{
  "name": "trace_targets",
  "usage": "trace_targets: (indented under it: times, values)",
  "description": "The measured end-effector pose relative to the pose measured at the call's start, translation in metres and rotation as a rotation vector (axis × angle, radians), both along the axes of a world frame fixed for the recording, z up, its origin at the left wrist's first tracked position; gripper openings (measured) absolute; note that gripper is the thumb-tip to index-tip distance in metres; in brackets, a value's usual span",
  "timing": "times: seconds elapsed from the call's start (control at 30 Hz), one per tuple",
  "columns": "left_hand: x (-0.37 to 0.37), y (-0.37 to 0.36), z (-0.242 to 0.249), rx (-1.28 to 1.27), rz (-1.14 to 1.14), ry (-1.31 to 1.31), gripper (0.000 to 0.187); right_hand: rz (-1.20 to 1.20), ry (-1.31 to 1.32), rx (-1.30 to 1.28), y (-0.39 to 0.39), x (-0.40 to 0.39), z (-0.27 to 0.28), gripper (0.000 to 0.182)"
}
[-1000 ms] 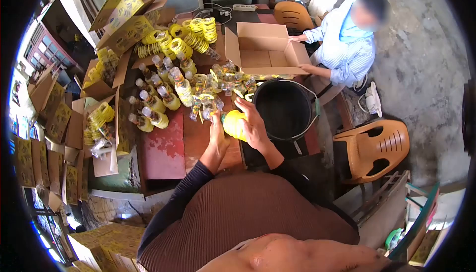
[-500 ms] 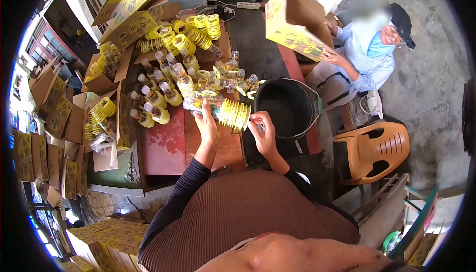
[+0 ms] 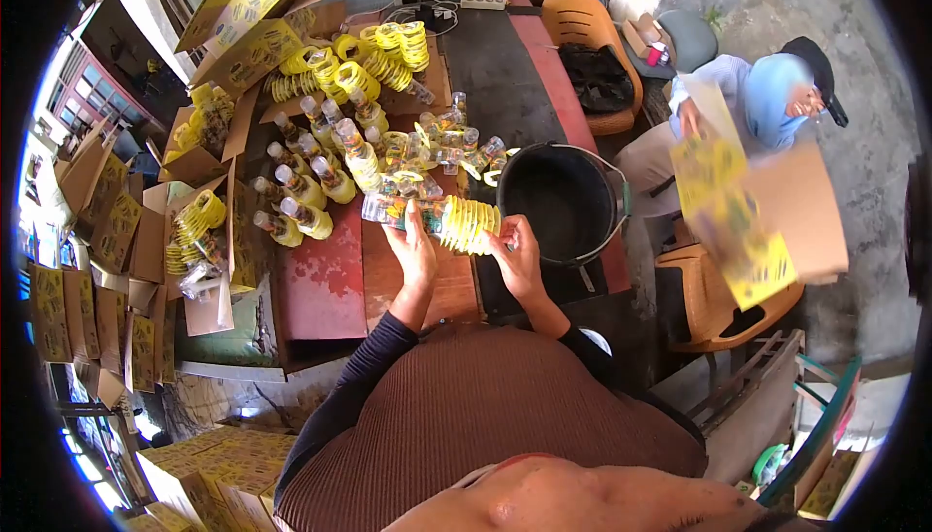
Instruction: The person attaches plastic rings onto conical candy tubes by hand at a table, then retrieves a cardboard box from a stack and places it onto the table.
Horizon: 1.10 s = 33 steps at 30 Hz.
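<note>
My left hand (image 3: 416, 265) is closed around a clear plastic bottle (image 3: 384, 209) held nearly level over the table's near part. A stack of yellow rings (image 3: 470, 225) sits around the bottle's right portion. At the right end of that stack, my right hand (image 3: 519, 258) has its fingers closed on the rings. Just beyond, several ringed bottles (image 3: 427, 153) lie on their sides. Upright bottles with yellow lower parts (image 3: 309, 182) stand in a group to the left.
A black bucket (image 3: 556, 204) stands right of my hands. More yellow ring stacks (image 3: 354, 81) lie at the back, near open cartons (image 3: 254, 51). On the right, a co-worker (image 3: 767, 85) handles a yellow carton (image 3: 723, 187) above an orange chair (image 3: 714, 323).
The co-worker has swung the carton right and down, uncovering another orange chair behind the table. My hands have barely moved, and the bottle with its rings has shifted slightly right.
</note>
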<state>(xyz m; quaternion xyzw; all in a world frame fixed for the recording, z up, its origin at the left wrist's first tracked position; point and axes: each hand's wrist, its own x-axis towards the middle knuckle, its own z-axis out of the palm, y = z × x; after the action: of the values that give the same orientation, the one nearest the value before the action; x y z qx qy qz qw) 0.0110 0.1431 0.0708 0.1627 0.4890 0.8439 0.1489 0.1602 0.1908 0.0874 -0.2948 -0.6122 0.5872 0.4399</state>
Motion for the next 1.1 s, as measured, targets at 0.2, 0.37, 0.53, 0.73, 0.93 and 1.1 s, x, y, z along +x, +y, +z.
trace_targets:
  times: [0.2, 0.37, 0.53, 0.73, 0.93, 1.1]
  values:
    - [0.004, -0.002, -0.003, 0.009, -0.021, 0.009, 0.040, -0.035, -0.101, 0.043, 0.003, 0.000, -0.010, 0.027]
    - [0.004, -0.003, -0.008, 0.035, -0.028, -0.025, 0.040, -0.017, -0.084, -0.041, 0.000, -0.001, -0.001, 0.032]
    - [0.012, -0.005, 0.004, -0.012, -0.022, 0.034, 0.041, -0.011, -0.111, -0.053, -0.001, 0.000, 0.008, 0.034]
    - [0.007, -0.010, -0.007, -0.001, -0.069, 0.015, 0.042, 0.032, -0.267, -0.011, 0.003, 0.004, -0.007, 0.036]
    - [-0.054, -0.042, -0.091, -0.260, 0.043, 0.144, 0.047, -0.008, -0.355, 0.140, 0.012, 0.015, -0.037, 0.035]
    - [-0.138, -0.077, -0.143, -0.326, 0.123, 0.152, 0.054, -0.150, -0.494, 0.487, 0.026, 0.035, -0.049, 0.027]
